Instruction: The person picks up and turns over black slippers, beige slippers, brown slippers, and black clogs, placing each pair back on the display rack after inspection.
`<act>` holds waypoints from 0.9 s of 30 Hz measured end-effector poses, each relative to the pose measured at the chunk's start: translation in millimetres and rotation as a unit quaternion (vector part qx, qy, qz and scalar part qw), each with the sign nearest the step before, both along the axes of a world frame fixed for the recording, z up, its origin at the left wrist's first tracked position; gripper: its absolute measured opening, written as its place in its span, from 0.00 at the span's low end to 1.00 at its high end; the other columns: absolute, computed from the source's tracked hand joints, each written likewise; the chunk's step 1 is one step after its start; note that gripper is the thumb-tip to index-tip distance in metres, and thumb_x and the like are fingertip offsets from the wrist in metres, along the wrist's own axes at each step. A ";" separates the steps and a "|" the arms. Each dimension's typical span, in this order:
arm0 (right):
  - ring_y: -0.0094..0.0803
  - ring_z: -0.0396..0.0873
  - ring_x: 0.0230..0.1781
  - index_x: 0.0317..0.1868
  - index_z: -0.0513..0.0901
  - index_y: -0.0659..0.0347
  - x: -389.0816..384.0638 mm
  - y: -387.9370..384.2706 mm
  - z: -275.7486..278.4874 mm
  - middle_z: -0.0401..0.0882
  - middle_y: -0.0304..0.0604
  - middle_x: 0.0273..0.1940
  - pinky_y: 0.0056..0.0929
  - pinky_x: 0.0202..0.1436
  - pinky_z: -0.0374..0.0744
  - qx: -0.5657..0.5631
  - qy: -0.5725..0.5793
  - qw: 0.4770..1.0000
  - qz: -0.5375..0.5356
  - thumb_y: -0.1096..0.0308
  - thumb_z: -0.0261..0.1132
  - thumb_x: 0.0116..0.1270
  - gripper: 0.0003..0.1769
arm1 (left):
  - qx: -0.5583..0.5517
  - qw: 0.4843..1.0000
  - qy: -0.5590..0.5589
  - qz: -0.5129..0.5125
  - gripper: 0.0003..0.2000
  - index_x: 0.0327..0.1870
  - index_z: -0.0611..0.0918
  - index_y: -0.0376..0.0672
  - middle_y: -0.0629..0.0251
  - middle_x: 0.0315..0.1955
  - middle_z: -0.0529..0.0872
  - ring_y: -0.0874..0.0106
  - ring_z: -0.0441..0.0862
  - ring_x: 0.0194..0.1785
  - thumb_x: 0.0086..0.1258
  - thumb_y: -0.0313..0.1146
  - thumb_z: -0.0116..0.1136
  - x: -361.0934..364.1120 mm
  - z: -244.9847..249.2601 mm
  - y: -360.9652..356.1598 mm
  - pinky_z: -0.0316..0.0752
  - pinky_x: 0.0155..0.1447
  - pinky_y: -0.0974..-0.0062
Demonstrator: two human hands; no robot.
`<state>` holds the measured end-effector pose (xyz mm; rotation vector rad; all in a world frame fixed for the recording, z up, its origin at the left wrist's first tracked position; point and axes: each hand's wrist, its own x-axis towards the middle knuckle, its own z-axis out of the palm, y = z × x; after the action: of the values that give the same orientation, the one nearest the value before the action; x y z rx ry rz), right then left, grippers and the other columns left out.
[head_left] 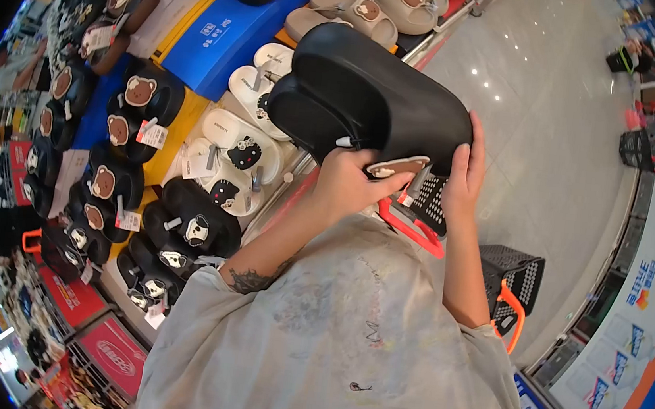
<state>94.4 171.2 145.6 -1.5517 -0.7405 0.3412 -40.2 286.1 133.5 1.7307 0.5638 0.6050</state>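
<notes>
A pair of black slippers (410, 105) is held up in front of my chest, joined by a small tag tie near the straps. My left hand (349, 187) grips the near side, its thumb beside a brown and white cartoon charm (399, 166). With fingers bent around the right end, my right hand (465, 175) supports the slippers. Under them a dark perforated basket (430, 203) with a red handle (412, 233) partly shows; the slippers and my hands hide the rest of it.
White slippers with black cat charms (245, 152) and black slippers with bear charms (139, 93) fill the display at left. Beige slippers (356, 12) sit at the back. A dark basket with an orange handle (520, 312) is at right, by the grey tiled floor (551, 132).
</notes>
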 end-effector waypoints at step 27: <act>0.37 0.65 0.63 0.69 0.59 0.60 -2.3 4.1 -66.1 0.63 0.46 0.66 0.35 0.66 0.62 -0.076 0.065 0.995 -0.017 0.61 0.49 0.73 0.27 | 0.416 0.865 0.260 -0.103 0.08 0.23 0.79 0.43 0.60 0.13 0.79 0.65 0.81 0.19 0.53 0.37 0.59 -9.6 -1.5 -13.7 0.75 0.28 0.68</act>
<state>92.1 175.3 79.5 -1.6656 -0.5979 0.4779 -49.8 272.4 131.9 2.7816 0.4985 0.2089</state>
